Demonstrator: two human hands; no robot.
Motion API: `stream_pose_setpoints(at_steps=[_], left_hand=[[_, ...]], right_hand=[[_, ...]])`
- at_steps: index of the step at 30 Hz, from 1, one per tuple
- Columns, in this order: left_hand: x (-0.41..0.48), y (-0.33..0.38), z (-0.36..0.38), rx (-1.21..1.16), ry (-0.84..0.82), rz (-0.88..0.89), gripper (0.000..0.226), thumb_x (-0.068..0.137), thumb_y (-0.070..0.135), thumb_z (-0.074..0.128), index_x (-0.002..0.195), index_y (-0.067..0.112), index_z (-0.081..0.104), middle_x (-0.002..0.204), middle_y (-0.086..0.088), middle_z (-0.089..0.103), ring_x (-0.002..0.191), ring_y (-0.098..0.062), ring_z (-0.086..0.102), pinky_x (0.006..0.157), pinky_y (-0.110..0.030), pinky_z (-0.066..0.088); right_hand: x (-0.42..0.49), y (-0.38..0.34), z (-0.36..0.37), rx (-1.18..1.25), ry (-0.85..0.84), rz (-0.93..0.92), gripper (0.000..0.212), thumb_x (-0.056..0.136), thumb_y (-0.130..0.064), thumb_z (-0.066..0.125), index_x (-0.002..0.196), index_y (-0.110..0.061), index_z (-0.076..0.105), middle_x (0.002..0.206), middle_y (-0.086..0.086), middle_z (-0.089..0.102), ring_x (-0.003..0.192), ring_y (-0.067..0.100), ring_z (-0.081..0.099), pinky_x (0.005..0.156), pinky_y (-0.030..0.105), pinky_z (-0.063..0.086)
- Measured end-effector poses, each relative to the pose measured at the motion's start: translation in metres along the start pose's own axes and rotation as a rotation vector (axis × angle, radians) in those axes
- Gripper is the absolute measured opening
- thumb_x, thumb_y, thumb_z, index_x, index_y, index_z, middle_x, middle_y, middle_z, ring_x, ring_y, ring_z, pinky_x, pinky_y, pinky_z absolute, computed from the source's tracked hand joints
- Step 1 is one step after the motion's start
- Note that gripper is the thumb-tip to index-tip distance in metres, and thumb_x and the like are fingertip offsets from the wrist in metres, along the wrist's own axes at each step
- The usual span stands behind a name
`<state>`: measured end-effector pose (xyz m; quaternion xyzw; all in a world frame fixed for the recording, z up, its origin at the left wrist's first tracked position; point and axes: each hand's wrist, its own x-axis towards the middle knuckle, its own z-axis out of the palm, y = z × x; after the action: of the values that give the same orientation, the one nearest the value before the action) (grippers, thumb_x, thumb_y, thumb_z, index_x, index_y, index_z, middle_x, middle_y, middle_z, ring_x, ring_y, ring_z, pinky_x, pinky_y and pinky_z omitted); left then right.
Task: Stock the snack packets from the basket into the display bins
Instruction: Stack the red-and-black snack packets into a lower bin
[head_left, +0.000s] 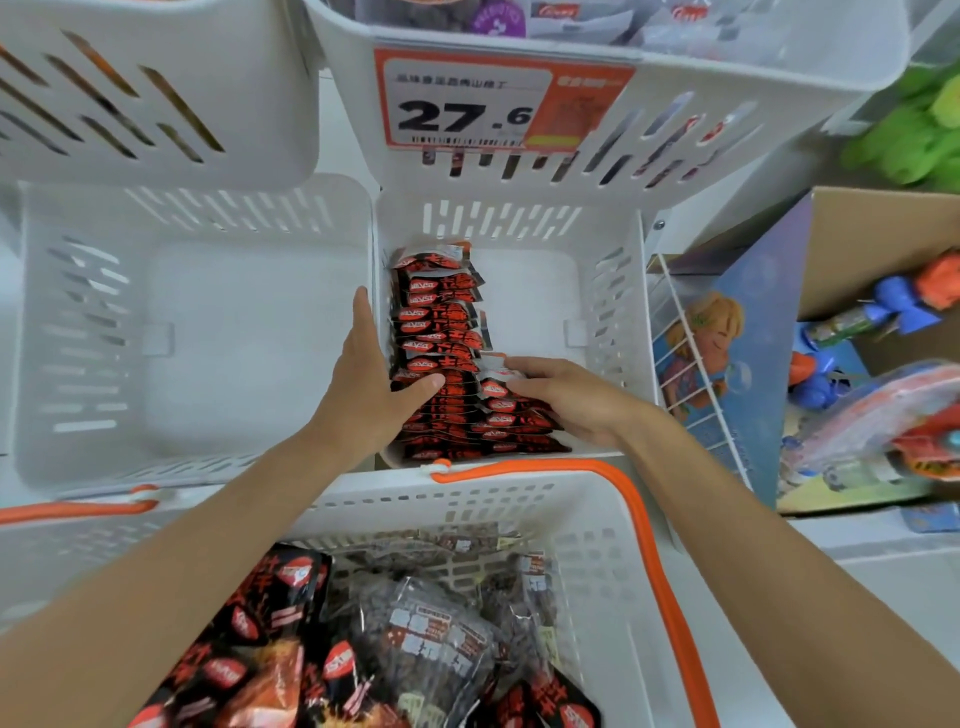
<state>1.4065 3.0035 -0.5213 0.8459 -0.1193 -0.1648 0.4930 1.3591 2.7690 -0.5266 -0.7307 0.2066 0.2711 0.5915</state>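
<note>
Snack packets (441, 332), red and black, stand on edge in the centre display bin (613, 291). One long row runs near to far along its left wall, and a shorter row sits beside it at the near right. The bin's far right floor is bare white plastic.

A second bin (93, 312) of the same white slotted plastic adjoins it on the left. The basket (597, 545), white with an orange handle (654, 545), sits nearest me, its far rim just under the display bin's near edge. It holds bagged snacks (415, 634), some red and black, some clear with dark contents.

A cardboard box (883, 223) of toys stands to the right. A price label (467, 104) reading 27.6 hangs on the upper bin, far centre.

My left hand (374, 384) lies along the display bin's left wall. Its fingers (363, 322) are straight and together, and the thumb is spread across the tops of the long row.

My right hand (566, 400) rests on the short row. Its fingers (524, 371) are curled together over the packet tops and clamp them; the thumb is hidden.
</note>
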Motion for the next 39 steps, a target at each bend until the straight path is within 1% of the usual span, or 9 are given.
stream_pose_setpoints(at_steps=[5,9,14,18,22,27,30,34,39], left_hand=[[0.0,0.0,0.0,0.006,0.013,0.01,0.112,0.086,0.03,0.073,0.154,0.023,-0.017,0.163,0.003,0.01,0.149,-0.016,0.012,0.121,-0.042,0.015],[0.001,-0.002,0.0,0.019,0.012,0.006,0.113,0.086,0.034,0.073,0.153,0.023,-0.017,0.164,0.002,0.009,0.15,-0.017,0.011,0.121,-0.046,0.016],[-0.006,0.007,-0.008,0.037,-0.024,-0.066,0.107,0.09,0.04,0.067,0.154,0.021,-0.016,0.164,-0.001,0.008,0.151,-0.019,0.01,0.122,-0.044,0.015],[-0.038,0.03,-0.02,0.206,0.052,-0.027,0.086,0.093,0.039,0.062,0.155,0.008,0.011,0.158,-0.013,0.027,0.145,-0.027,0.025,0.116,-0.039,0.025],[-0.095,0.048,-0.032,0.241,0.129,0.139,0.056,0.094,0.027,0.061,0.144,0.015,0.04,0.138,-0.009,0.049,0.124,-0.025,0.049,0.106,-0.039,0.04],[-0.168,0.032,-0.054,0.174,-0.007,0.176,0.048,0.095,0.02,0.06,0.14,0.02,0.044,0.131,-0.002,0.05,0.1,-0.016,0.055,0.092,-0.031,0.045],[-0.2,0.006,-0.069,0.189,-0.061,0.092,0.047,0.094,0.019,0.061,0.139,0.02,0.046,0.129,-0.001,0.051,0.095,-0.017,0.059,0.09,-0.033,0.049],[-0.231,-0.013,-0.077,0.175,-0.101,-0.036,0.042,0.096,0.017,0.059,0.137,0.015,0.047,0.129,-0.003,0.052,0.09,-0.017,0.06,0.066,-0.012,0.042],[-0.256,-0.024,-0.075,0.161,-0.184,-0.107,0.041,0.097,0.02,0.058,0.137,0.02,0.047,0.128,0.001,0.053,0.097,-0.015,0.058,0.078,-0.023,0.041]], right_hand=[[-0.026,-0.018,-0.009,-0.169,-0.044,-0.056,0.072,0.084,-0.054,0.066,0.148,-0.042,0.035,0.149,-0.015,0.035,0.137,0.008,0.034,0.11,0.03,0.03],[-0.036,-0.02,0.0,-0.357,-0.172,-0.126,0.07,0.088,-0.035,0.071,0.148,-0.037,0.035,0.152,-0.016,0.029,0.133,0.001,0.028,0.105,0.019,0.023],[-0.054,-0.037,0.003,-0.297,0.027,-0.138,0.071,0.085,-0.038,0.073,0.147,-0.039,0.038,0.143,-0.017,0.032,0.128,-0.001,0.027,0.1,0.024,0.028],[-0.093,-0.048,0.023,-0.304,0.288,-0.343,0.06,0.085,-0.032,0.075,0.138,-0.032,0.048,0.142,-0.007,0.044,0.129,0.011,0.043,0.099,0.029,0.043],[-0.144,-0.051,0.07,-0.285,0.348,-0.513,0.038,0.09,-0.022,0.07,0.122,-0.035,0.054,0.128,-0.006,0.056,0.105,0.007,0.059,0.08,0.012,0.047],[-0.188,-0.004,0.119,-0.579,0.075,-0.291,0.052,0.088,-0.022,0.073,0.135,-0.029,0.05,0.139,-0.002,0.049,0.113,0.012,0.053,0.094,0.03,0.046],[-0.2,0.039,0.137,-0.847,-0.186,-0.108,0.079,0.09,-0.019,0.071,0.154,-0.024,0.025,0.16,-0.001,0.021,0.142,0.018,0.029,0.101,0.026,0.033],[-0.189,0.092,0.149,-1.09,-0.293,0.1,0.109,0.081,-0.011,0.08,0.158,-0.029,0.005,0.164,0.0,0.007,0.151,0.025,0.008,0.119,0.041,0.023],[-0.171,0.103,0.153,-1.287,-0.115,-0.101,0.033,0.087,-0.033,0.072,0.118,-0.022,0.068,0.124,-0.002,0.063,0.123,0.025,0.052,0.096,0.035,0.038]])
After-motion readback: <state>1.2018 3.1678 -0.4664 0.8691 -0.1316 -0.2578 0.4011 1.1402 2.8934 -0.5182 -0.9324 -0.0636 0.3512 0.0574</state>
